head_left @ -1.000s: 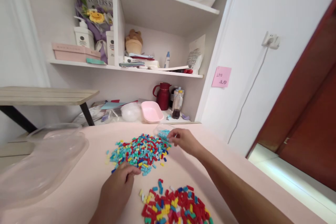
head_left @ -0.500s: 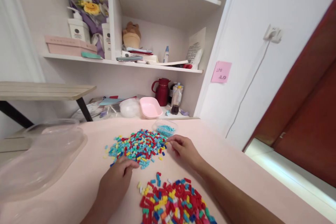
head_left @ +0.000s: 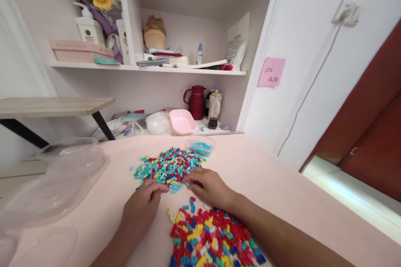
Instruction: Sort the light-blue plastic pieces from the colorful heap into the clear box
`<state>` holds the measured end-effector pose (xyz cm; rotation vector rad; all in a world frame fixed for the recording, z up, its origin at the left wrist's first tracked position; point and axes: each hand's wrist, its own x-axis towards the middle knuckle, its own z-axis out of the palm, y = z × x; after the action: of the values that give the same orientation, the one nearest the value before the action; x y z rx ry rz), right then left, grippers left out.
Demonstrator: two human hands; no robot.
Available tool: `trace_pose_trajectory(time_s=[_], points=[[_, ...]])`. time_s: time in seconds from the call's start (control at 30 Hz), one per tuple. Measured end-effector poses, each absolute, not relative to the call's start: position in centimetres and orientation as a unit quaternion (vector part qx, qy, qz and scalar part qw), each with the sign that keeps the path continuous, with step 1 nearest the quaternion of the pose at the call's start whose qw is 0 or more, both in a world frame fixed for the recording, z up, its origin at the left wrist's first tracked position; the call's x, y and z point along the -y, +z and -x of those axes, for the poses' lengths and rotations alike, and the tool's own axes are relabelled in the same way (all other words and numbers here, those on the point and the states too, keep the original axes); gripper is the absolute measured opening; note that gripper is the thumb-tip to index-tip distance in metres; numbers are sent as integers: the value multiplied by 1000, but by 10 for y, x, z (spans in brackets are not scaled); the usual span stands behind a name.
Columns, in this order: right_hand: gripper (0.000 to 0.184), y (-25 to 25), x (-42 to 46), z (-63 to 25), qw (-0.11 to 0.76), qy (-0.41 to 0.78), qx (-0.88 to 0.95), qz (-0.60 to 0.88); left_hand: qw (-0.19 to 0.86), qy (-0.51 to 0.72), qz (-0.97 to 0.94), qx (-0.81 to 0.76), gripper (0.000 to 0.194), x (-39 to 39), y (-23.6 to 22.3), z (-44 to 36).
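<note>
A far pile of small coloured bricks [head_left: 167, 166], mostly teal, red and yellow, lies on the pink tabletop [head_left: 266, 183]. A nearer pile [head_left: 209, 238], mostly red, lies below it. My left hand [head_left: 142, 202] rests at the near edge of the far pile, fingers curled and pinched on its bricks. My right hand [head_left: 206, 187] sits just right of it, between the two piles, fingers bent and pinching at the pile's edge. What either pinch holds is too small to make out. A small clear cup of teal bricks [head_left: 201, 147] stands beyond the far pile.
Clear plastic lids and trays [head_left: 53, 183] lie at the left. Behind the table are a pink dish [head_left: 182, 122], a red jug [head_left: 196, 102], bottles [head_left: 214, 110] and white shelves [head_left: 147, 67] with clutter. A wooden bench top [head_left: 53, 105] juts in at the left. A dark red door [head_left: 369, 125] stands at the right.
My right hand has drawn back from the clear cup of teal bricks to the near edge of the far pile, close to my left hand. The camera tilted down slightly.
</note>
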<state>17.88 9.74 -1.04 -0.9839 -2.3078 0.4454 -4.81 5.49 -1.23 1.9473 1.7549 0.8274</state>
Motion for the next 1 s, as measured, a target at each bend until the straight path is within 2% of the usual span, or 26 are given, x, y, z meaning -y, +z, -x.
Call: trace_pose_trajectory(time_s=[0.23,0.43,0.83,1.0], points=[[24,-11,-100,-179,298,171,863,370,186,300,-699,-622,33,-56,-12,49],[18,-9,-103,-183,305,220,848,373,193,304,-696,-621,33,-58,-15,49],[25,-8,-104,-185,307,208,851,371,191,305,-694,-623,32,-56,-10,48],[21,-8,-104,-186,299,219,846,384,196,303,-689,-628,33,-55,-9,47]])
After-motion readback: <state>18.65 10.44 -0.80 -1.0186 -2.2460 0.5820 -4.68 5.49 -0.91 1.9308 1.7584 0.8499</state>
